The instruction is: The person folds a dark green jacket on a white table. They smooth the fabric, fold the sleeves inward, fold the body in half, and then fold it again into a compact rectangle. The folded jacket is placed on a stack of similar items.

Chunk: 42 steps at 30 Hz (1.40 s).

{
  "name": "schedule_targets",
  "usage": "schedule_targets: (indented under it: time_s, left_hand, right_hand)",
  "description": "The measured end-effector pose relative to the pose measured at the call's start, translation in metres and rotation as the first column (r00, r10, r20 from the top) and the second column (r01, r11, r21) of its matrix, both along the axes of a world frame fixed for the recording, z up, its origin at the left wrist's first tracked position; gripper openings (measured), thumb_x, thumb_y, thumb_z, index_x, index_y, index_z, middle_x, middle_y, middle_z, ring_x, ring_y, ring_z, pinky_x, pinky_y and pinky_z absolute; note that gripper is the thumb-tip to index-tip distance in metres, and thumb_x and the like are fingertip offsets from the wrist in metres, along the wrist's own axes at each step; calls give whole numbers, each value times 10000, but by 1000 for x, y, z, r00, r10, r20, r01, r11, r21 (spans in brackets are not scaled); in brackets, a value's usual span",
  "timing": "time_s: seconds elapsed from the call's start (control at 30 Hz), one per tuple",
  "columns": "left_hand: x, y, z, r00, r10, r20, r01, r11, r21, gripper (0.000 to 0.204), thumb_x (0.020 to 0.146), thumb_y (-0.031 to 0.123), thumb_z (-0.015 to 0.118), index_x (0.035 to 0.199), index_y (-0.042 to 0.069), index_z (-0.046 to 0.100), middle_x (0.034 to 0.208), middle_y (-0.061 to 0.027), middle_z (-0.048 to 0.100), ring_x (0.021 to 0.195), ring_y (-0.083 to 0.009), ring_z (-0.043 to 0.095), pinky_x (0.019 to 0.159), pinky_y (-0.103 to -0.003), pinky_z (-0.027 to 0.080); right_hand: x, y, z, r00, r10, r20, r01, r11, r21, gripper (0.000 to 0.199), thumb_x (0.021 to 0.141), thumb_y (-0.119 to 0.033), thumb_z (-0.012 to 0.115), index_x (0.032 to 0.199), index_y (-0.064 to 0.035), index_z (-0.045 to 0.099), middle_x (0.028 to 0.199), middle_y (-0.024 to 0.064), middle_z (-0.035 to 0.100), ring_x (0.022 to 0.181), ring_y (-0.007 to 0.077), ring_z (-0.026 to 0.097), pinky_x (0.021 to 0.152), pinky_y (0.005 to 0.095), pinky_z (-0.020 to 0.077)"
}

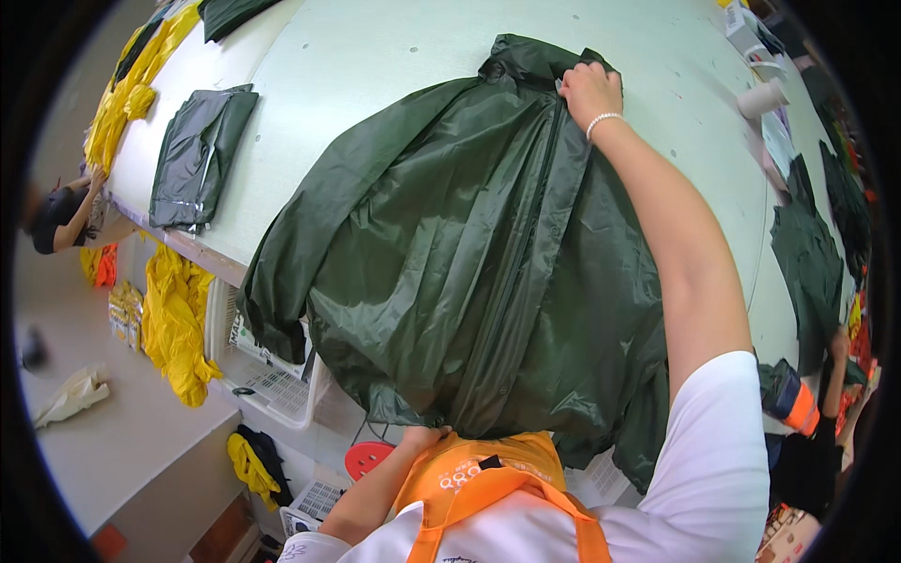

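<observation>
A dark green rain jacket [422,253] lies spread over the pale table, its zip running from the collar down to the hem. Up at the collar, my right hand [593,92] is closed on the fabric beside the top of the zip, with the arm stretched out across the jacket's right side. Down by my waist, my left hand [427,437] grips the hem near the lower end of the zip; its fingertips are partly hidden by the fabric. Both sleeves hang toward the near edge.
On the pale table [375,56] a folded dark green garment [202,155] lies to the left. White plastic baskets [282,385] and yellow garments [174,319] are below the left edge. Another person [70,216] works at far left; a white roll [762,98] stands at right.
</observation>
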<state>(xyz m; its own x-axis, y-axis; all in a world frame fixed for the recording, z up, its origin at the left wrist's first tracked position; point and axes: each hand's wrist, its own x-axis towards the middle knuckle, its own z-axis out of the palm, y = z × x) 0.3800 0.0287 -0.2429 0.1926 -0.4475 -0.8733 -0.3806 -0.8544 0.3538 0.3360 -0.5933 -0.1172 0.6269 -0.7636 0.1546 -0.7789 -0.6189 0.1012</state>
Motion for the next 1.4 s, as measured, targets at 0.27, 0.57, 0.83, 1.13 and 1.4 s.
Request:
schedule_targets:
  time_s: [0.27,0.57,0.83,1.13,1.4]
  left_hand:
    - [68,-109,83,754,-478,-451,582,804,120,522,829,505,607,1076,45,620,902,-135,664,852,-248,627,771,-357,494]
    - [118,-485,128,958,35,285,188,671,-717,499,819,399,641,1057,-37,600,916,-178,663,876,-306,641,765,-371,493]
    - [109,-563,111,775,-233,587,544,719,-432,491,783,451,652,825,-37,642,836,-198,656,793,-346,640,686,-416,505]
    - [137,-574,90,899,-173,-402,-85,832,-548,255,895,214,576,764,-3,602,592,-13,534,488,-93,500,472,-236,406]
    - [151,-576,62,681,-76,-728,-363,829,-426,297,869,280,432,639,94,469,588,-26,528,483,-107,496,444,-224,356]
  right_hand:
    - [-37,35,-32,552,-461,695,206,883,422,285,737,-208,737,952,-43,651,900,117,661,843,250,629,749,354,493]
    - [4,57,-28,350,-496,795,33,854,519,144,775,-104,669,869,6,673,753,144,671,661,207,641,641,302,498]
    - [22,63,-62,429,-509,746,180,858,481,95,794,-98,639,830,-9,638,749,119,615,634,266,610,604,345,485]
    - [34,62,-64,226,-625,747,73,776,627,112,791,-73,674,862,6,642,758,86,639,594,145,586,574,267,471]
    - [44,56,-52,183,-724,665,-169,643,747,245,748,-105,743,895,52,627,757,37,646,623,78,557,610,223,471]
